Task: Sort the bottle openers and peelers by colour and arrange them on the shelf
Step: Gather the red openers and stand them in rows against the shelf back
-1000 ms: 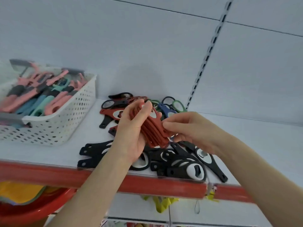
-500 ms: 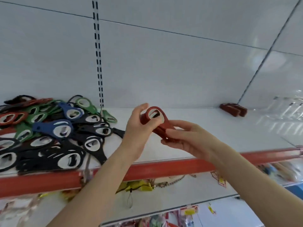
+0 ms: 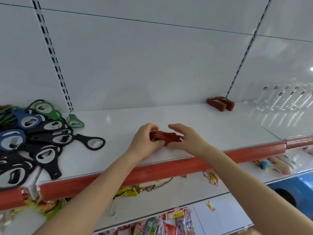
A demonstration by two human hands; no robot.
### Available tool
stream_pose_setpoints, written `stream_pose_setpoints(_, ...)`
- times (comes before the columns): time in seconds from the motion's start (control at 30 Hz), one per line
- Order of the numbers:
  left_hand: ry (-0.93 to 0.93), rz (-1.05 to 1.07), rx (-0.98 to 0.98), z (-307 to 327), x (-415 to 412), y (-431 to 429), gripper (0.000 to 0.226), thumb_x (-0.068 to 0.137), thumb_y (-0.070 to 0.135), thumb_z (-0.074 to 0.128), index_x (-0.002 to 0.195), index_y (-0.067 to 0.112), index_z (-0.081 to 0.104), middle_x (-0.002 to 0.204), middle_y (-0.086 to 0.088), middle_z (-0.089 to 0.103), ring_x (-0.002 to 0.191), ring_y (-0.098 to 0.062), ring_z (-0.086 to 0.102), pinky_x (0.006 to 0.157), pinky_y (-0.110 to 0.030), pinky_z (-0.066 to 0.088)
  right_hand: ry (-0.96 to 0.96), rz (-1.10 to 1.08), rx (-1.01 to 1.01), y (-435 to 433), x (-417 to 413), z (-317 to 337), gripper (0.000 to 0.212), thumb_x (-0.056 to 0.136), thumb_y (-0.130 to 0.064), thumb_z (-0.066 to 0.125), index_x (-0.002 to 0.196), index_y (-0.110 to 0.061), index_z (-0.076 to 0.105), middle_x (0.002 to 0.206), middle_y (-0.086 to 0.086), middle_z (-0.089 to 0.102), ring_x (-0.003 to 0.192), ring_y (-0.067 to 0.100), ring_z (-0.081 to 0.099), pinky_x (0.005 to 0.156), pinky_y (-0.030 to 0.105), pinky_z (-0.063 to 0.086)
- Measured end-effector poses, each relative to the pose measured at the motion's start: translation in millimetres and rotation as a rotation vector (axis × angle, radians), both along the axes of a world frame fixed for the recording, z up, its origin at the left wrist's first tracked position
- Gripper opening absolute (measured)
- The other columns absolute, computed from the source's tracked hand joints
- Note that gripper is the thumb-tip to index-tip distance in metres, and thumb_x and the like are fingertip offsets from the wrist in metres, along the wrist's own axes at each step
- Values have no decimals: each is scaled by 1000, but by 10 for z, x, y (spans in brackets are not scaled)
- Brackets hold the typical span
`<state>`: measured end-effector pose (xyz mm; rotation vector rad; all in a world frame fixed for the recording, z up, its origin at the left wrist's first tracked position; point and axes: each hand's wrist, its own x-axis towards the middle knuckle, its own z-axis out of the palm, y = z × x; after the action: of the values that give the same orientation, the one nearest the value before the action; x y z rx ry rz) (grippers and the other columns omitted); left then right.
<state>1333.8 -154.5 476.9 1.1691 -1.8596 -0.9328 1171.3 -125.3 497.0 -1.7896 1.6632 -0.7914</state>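
Note:
A stack of red bottle openers [image 3: 165,136] lies low over the white shelf [image 3: 211,126], near its front edge. My left hand [image 3: 146,141] grips the stack's left end, fingers curled round it. My right hand [image 3: 184,138] cups the right end, with the thumb above and the fingers below. A mixed pile of black, blue and green openers [image 3: 39,133] covers the shelf's left part. Two stacks of red openers [image 3: 221,103] stand at the back right against the wall.
The shelf has a red front rail [image 3: 169,168]. Clear plastic dividers [image 3: 286,99] stand at the far right. An upright slotted rail [image 3: 54,56] runs up the back wall. Packaged goods and chains hang under the shelf.
The view has swung right, away from the white basket. Both hands have lowered the red stack from mid-air down to the shelf surface and turned it flat.

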Motion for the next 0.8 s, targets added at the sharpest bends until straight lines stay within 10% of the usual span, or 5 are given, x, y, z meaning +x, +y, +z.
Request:
stream_pose_setpoints(0.3,-74,71,-44,63,-168,-51,41,80,4,64,116,0,45,113,-12,44,88,-14,45,67,-10,31,-216,-147,12,-82,52,-42,59,78,6,65,133,-2,44,119,9,53,111,21,53,89,22,38)
stream_pose_setpoints(0.5,-165,74,-18,34,-154,-119,56,83,11,64,131,0,38,124,-16,45,109,-26,49,91,-28,40,-94,-116,20,-145,-2,-106,52,81,5,61,131,-2,47,128,13,53,119,23,50,98,25,37)
stream_pose_setpoints(0.8,-275,59,-144,-40,-214,-116,47,92,2,48,134,-5,29,138,-18,30,130,-24,27,101,-18,18,-122,-128,-26,-174,-3,-176,50,79,9,59,127,-4,49,122,13,55,111,22,53,99,31,41)
